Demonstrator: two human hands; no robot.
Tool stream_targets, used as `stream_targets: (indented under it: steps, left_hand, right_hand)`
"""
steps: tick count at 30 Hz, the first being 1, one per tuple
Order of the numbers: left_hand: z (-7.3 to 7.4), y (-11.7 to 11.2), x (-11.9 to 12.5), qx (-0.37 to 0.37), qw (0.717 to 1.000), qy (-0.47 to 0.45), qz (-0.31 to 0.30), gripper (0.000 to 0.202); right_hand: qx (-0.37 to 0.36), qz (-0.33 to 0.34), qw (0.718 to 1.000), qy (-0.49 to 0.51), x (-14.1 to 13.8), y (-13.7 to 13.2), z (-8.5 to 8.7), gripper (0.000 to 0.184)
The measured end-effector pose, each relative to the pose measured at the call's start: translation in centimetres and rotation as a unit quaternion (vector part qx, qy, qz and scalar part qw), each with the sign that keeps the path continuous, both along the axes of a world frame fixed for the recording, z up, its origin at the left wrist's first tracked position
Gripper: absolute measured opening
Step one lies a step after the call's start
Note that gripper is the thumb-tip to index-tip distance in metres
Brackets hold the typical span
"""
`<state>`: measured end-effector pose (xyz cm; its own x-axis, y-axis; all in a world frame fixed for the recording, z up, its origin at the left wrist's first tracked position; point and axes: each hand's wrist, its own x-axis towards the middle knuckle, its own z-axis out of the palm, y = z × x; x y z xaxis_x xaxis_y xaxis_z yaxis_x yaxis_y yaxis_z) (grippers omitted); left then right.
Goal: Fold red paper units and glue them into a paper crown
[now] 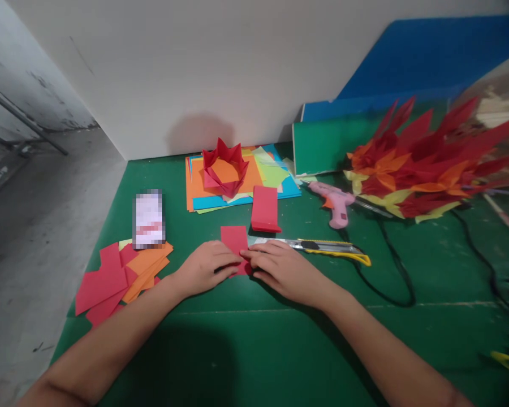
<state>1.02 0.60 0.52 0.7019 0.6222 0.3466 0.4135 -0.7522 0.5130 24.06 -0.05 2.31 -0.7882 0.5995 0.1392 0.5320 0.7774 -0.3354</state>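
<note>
A small red paper rectangle [234, 237] lies on the green table between my hands. My left hand [207, 265] has its fingers bent over the paper's lower left side. From the right, my right hand [284, 268] presses its fingertips on the lower right edge. Both hands are closed on the paper, and its lower part is partly hidden under the fingers. Just behind my right hand, a second red paper piece [265, 204] with a folded lower edge rests on the table. A yellow-and-grey utility knife [331, 247] lies beside my right hand.
A red folded-paper ring [210, 180] sits on stacked coloured paper [195, 183]. Red and orange paper pieces [104, 288] lie left, near a blurred phone [149, 219]. At right are a pink glue gun [334, 200], its black cable [407, 282] and red-orange paper flowers [432, 158].
</note>
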Motion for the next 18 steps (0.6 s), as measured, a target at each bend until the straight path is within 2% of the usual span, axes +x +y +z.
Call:
stream_targets:
  steps: [6, 12, 16, 18]
  left_hand:
    - [-0.3, -0.5, 0.2, 0.031, 0.999, 0.013, 0.001, 0.021]
    - [0.0, -1.4, 0.3, 0.037, 0.996, 0.061, -0.058, 0.031]
    - [0.1, -1.4, 0.1, 0.031, 0.991, -0.01, -0.131, 0.018]
    - [0.1, -1.2, 0.1, 0.023, 0.993, -0.069, -0.093, 0.017]
  right_hand:
    - [0.056, -0.05, 0.997, 0.008, -0.5, -0.2, -1.3, 0.033]
    - [0.046, -0.038, 0.998, 0.02, -0.6, -0.6, -1.3, 0.034]
    - [0.024, -0.028, 0.999, 0.01, -0.2, -0.7, -1.0, 0.054]
    - [0.023, -0.027, 0.999, 0.0, -0.2, -0.7, -1.2, 0.065]
